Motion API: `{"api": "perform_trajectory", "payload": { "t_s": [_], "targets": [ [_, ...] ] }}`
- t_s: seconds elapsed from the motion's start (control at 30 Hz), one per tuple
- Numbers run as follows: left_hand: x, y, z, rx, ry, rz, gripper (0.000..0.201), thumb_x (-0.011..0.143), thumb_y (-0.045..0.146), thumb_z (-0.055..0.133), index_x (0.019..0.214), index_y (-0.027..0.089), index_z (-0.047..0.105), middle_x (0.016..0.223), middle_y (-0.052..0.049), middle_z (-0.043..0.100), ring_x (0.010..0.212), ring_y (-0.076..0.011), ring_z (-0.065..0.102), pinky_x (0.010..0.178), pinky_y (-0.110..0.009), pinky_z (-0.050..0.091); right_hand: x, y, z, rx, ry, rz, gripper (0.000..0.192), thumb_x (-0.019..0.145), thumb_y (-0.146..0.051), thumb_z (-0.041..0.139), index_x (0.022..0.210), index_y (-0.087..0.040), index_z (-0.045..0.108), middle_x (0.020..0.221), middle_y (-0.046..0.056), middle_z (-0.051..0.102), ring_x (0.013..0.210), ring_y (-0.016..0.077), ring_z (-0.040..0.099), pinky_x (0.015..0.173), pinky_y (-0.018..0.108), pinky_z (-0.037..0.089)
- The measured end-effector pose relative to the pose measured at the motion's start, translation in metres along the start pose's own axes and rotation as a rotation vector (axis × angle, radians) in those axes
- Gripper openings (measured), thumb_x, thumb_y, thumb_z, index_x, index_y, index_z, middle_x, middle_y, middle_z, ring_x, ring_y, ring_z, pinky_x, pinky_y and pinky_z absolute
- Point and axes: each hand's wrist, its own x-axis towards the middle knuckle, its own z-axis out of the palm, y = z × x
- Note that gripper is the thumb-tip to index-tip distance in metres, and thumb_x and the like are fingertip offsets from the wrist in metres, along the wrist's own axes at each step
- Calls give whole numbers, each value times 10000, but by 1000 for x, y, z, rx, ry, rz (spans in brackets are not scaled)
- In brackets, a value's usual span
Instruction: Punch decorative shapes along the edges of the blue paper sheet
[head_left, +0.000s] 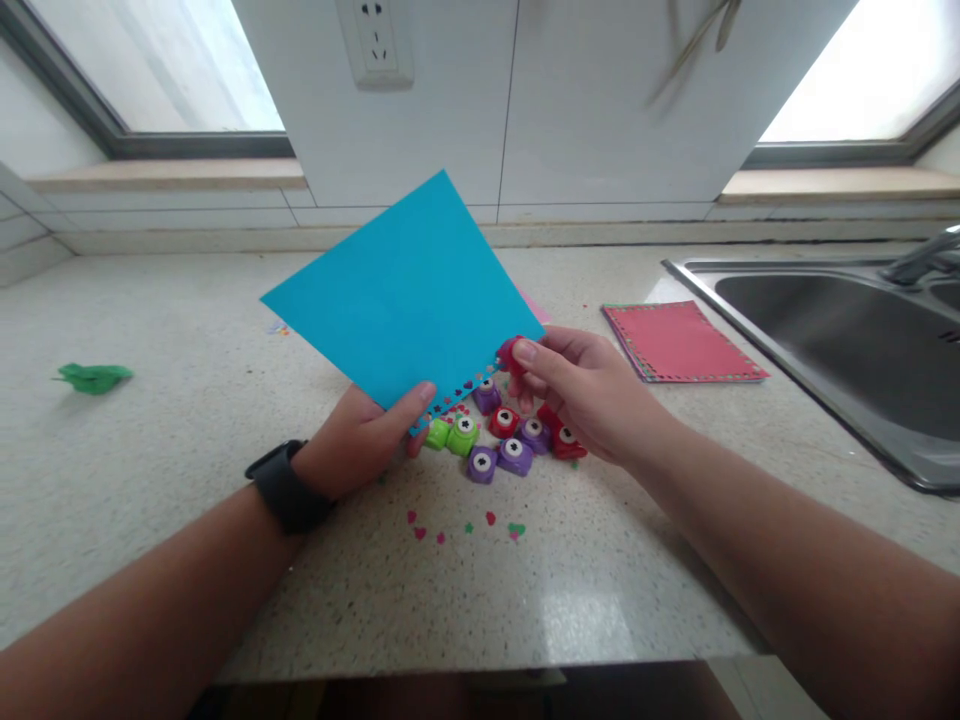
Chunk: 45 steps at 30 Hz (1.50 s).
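Note:
My left hand [375,435] pinches the lower corner of a blue sheet of paper [412,290], thumb on top. A row of small punched shapes runs along the sheet's lower right edge. At that edge, near the right corner, my right hand [574,380] grips a red craft punch [510,352] between thumb and fingers. Below the sheet lie several more craft punches: green ones [463,434], purple ones [515,456] and red ones [503,421]. Part of the green punches is hidden by the paper and my left fingers.
A stack of coloured paper with a red sheet [679,342] on top lies at the right, beside a steel sink [675,268]. Punched paper bits [420,533] are scattered on the counter [360,600]. A crumpled green piece [94,377] lies far left.

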Motion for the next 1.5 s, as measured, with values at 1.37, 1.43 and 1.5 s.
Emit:
{"api": "perform_trajectory", "payload": {
  "t_s": [1.37, 1.43, 1.5],
  "targets": [
    [3, -8, 1, -471, 64, -229, 366, 846, 426, 689, 1137, 243, 562, 969, -2, 646, 792, -121, 626, 630, -213, 510, 1, -14, -35, -1169, -46, -286, 424, 1036, -429, 368, 850, -200, 672, 892, 90, 643, 894, 250, 525, 846, 436, 367],
    [2, -7, 0, -465, 49, -253, 335, 845, 425, 690, 1093, 235, 569, 912, 9, 641, 749, -112, 614, 620, -208, 508, 2, -14, -38, -911, 42, -229, 413, 1021, -485, 391, 920, -211, 684, 917, 81, 671, 902, 242, 571, 852, 418, 402],
    [2, -6, -1, -427, 31, -244, 276, 853, 435, 674, 949, 206, 554, 703, 48, 563, 560, -80, 507, 519, -183, 440, 3, -14, -37, -705, 88, -166, 405, 994, -535, 440, 978, -230, 706, 941, 69, 685, 911, 235, 597, 837, 396, 430]
  ]
}}
